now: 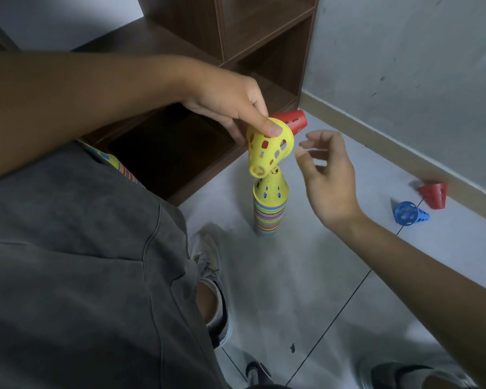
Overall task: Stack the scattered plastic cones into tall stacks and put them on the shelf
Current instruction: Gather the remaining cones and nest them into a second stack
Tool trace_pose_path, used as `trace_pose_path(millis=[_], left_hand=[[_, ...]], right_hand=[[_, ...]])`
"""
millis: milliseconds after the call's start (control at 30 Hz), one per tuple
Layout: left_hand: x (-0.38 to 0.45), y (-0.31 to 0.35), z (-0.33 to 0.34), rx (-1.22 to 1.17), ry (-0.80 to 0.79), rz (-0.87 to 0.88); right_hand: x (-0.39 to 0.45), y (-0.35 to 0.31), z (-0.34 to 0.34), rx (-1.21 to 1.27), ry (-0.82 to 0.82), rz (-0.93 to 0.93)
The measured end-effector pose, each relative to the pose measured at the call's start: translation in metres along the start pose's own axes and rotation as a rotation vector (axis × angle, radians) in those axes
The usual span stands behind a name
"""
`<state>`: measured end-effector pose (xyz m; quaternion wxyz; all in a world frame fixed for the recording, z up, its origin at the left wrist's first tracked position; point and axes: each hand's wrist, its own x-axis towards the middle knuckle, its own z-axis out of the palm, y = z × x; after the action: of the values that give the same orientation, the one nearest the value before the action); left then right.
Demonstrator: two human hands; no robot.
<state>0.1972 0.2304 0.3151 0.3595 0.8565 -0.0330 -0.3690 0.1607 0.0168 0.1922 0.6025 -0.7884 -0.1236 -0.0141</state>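
Left hand (230,105) pinching yellow cone (268,148) by its wide rim, tilted just above the stack (270,209), red cone (291,122) behind it, right hand (327,175) loose and empty beside: probably light, thin, perforated plastic, slippery, best gripped at the rim.

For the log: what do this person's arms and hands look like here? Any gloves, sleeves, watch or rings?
Both forearms are bare as far as the picture shows, with no sleeves in view. The left hand and right hand wear no gloves; no watch, band or ring shows on either. A grey shirt covers the torso below.
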Motion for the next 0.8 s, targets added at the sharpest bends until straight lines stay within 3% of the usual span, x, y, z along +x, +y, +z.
trace_pose_path(millis=[100,200,533,800], left_hand=[[0.000,0.004,0.002,-0.061,0.034,-0.004],[0.001,0.005,0.004,-0.167,0.087,-0.008],[0.007,0.006,0.016,-0.257,0.033,0.002],[0.010,-0.006,0.012,-0.162,0.176,0.028]], right_hand=[[-0.002,-0.009,0.003,-0.071,-0.081,-0.209],[-0.004,-0.005,0.006,-0.151,-0.147,-0.288],[-0.004,0.002,0.000,-0.132,-0.104,-0.336],[-0.011,0.009,-0.003,-0.109,-0.166,-0.250]])
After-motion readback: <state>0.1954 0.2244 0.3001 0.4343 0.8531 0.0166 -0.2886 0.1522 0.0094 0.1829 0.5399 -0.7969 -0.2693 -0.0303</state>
